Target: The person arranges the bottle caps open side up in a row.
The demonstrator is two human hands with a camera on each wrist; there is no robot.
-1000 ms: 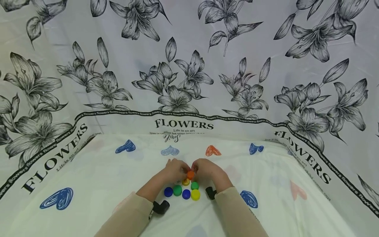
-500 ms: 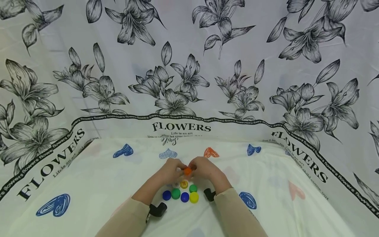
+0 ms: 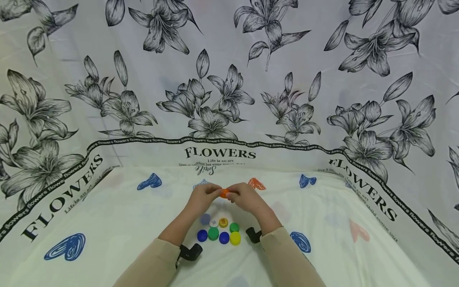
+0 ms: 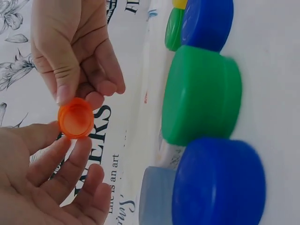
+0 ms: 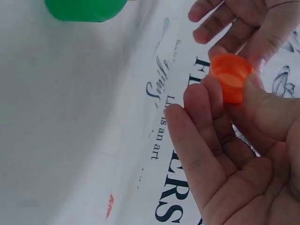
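Observation:
An orange bottle cap (image 3: 224, 193) is pinched between both hands above the cloth. My left hand (image 3: 201, 198) grips its left side with thumb and fingers, and my right hand (image 3: 246, 198) pinches the other side. In the left wrist view the hollow inside of the orange cap (image 4: 76, 120) faces the camera. Nearer to me on the cloth lie a green cap (image 3: 213, 233), dark blue caps (image 3: 202, 235), a yellow cap (image 3: 235, 238) and a smaller green cap (image 3: 234, 227). Behind them are a golden-yellow cap (image 3: 223, 222), a white cap (image 3: 214, 223) and a pale blue cap (image 3: 205, 219).
A white cloth (image 3: 143, 223) printed with hearts covers the surface. Curtains (image 3: 229, 99) with black flower drawings close off the back and sides. Black wrist mounts (image 3: 191, 252) stick out beside the caps from both sleeves.
Both hands have risen and moved forward, away from the cap group, carrying the orange cap. The white and pale blue caps behind the left hand have come into sight.

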